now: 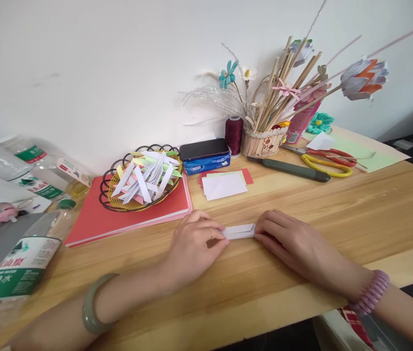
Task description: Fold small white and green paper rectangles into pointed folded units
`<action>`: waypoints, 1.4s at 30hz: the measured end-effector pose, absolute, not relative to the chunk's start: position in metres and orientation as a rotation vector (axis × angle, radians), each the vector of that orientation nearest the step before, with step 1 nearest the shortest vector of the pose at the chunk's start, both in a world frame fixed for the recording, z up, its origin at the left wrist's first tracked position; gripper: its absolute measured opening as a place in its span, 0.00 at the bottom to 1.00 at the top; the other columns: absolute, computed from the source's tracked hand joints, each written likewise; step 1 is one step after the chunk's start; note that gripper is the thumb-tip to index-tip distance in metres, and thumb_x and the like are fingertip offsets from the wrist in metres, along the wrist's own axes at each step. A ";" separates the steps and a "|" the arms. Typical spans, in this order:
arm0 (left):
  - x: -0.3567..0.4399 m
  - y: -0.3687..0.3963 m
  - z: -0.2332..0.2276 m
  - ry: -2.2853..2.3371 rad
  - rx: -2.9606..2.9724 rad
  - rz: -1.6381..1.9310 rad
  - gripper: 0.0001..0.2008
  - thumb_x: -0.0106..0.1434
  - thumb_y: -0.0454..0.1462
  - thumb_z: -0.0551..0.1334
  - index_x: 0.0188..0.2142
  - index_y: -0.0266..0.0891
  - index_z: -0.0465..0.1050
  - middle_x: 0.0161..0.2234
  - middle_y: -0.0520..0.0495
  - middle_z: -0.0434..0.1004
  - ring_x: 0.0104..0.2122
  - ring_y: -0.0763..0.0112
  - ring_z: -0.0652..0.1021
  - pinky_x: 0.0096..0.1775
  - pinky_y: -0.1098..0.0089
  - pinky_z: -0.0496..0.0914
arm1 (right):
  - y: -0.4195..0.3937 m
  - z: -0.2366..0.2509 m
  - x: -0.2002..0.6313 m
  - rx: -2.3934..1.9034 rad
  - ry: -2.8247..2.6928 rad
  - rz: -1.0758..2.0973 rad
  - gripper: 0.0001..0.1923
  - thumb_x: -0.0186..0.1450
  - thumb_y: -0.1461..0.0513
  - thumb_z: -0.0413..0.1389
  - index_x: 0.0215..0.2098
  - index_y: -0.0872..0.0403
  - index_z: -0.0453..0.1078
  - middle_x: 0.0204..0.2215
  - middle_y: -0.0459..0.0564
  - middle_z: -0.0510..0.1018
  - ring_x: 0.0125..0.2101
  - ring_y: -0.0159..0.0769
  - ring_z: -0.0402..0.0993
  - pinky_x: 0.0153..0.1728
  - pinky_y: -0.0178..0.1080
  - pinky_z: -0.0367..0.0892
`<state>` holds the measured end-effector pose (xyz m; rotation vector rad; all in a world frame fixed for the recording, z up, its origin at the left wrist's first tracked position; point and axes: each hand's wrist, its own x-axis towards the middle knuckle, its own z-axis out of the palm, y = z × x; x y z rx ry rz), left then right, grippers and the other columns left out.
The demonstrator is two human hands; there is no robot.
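With our left hand (196, 243) and right hand (297, 242), we pinch opposite ends of the folded paper (240, 232) on the table (378, 214), nearer than the cards (224, 187) and right of the basket (137, 207).

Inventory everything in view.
Table: 1, tan, beneath
Folded paper: 1, white, near centre
Paper slips: several, mixed, behind folded paper
Basket: 1, yellow and black, left
Strips: many, mixed, in basket
Paper stack: 1, red, under basket
Packet: 1, blue, beyond slips
Phone: 1, black, on packet
Spool: 1, maroon, beside packet
Holder: 1, tan, beside spool
Sticks: many, tan, in holder
Flowers: several, mixed, around holder
Container: 1, pink, beside holder
Slim tool: 1, dark green, before holder
Looped handles: several, red and yellow, right
Paper sheet: 1, pale green, right
Bottles: at least 3, clear, left
Gadget: 1, pink, far left
Left hand: 1, green bangle, on folded paper
Right hand: 1, purple band, on folded paper
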<state>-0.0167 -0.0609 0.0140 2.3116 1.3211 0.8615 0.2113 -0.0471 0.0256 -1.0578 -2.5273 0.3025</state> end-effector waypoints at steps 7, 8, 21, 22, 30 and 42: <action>-0.015 -0.057 0.015 1.425 2.179 0.782 0.05 0.56 0.33 0.65 0.25 0.43 0.76 0.34 0.54 0.79 0.38 0.66 0.71 0.41 0.62 0.69 | -0.044 0.026 0.204 -1.227 -2.453 0.497 0.11 0.67 0.64 0.44 0.28 0.53 0.63 0.28 0.49 0.68 0.27 0.34 0.66 0.29 0.39 0.66; -0.015 -0.057 0.015 1.428 2.166 0.774 0.05 0.56 0.33 0.66 0.25 0.43 0.76 0.34 0.54 0.78 0.38 0.66 0.71 0.41 0.62 0.69 | -0.044 0.026 0.203 -1.237 -2.440 0.488 0.10 0.67 0.64 0.45 0.27 0.53 0.62 0.28 0.49 0.67 0.27 0.33 0.66 0.29 0.38 0.66; -0.010 -0.054 0.017 1.450 2.170 0.720 0.07 0.57 0.32 0.64 0.23 0.40 0.72 0.32 0.52 0.76 0.38 0.65 0.69 0.42 0.61 0.66 | -0.044 0.018 0.200 -1.288 -2.416 0.420 0.09 0.66 0.63 0.47 0.28 0.53 0.61 0.29 0.48 0.67 0.28 0.33 0.66 0.29 0.38 0.64; -0.009 -0.053 0.017 1.451 2.178 0.711 0.07 0.57 0.32 0.64 0.23 0.39 0.72 0.31 0.52 0.75 0.38 0.65 0.69 0.42 0.61 0.66 | -0.043 0.019 0.200 -1.293 -2.427 0.418 0.09 0.66 0.63 0.47 0.28 0.53 0.61 0.29 0.48 0.67 0.28 0.33 0.66 0.28 0.38 0.64; -0.005 -0.051 0.020 1.494 2.187 0.636 0.09 0.55 0.30 0.64 0.21 0.39 0.68 0.29 0.52 0.73 0.38 0.65 0.68 0.43 0.61 0.64 | -0.042 0.028 0.198 -1.398 -2.531 0.409 0.10 0.66 0.64 0.47 0.26 0.53 0.59 0.29 0.48 0.66 0.28 0.33 0.66 0.28 0.37 0.64; -0.006 -0.051 0.021 1.502 2.235 0.578 0.08 0.56 0.30 0.62 0.22 0.38 0.67 0.29 0.51 0.72 0.38 0.65 0.67 0.43 0.61 0.64 | -0.042 0.023 0.196 -1.310 -2.642 0.268 0.09 0.67 0.64 0.42 0.29 0.53 0.59 0.33 0.53 0.65 0.34 0.40 0.65 0.36 0.44 0.64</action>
